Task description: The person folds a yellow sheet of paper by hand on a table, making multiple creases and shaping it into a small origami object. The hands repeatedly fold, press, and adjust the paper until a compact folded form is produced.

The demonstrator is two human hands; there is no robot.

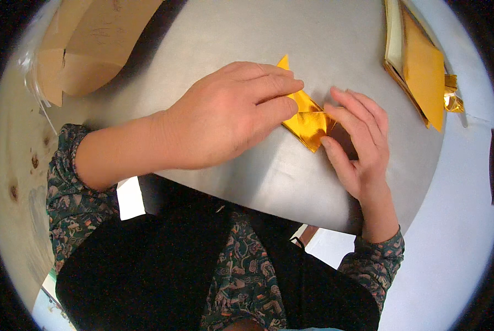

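A folded piece of shiny gold foil paper [310, 128] lies on the grey metallic tabletop, with one pointed corner sticking up past the far side of my left hand. My left hand [233, 113] covers its left part, back of the hand up and fingers curved down onto the foil; the thumb is hidden beneath. At the paper's right end, my right hand [362, 129] has its thumb by the lower corner and its bent forefinger at the upper edge, so the foil's end sits between them. The fingertips of both hands are close together across the paper.
At the far right edge of the table [225, 190] lies a stack of gold paper sheets [423, 66], with crumpled gold foil [454, 99] beside it. A brown cardboard box [92, 49] stands at the far left, with clear plastic strips [33, 83] along its side.
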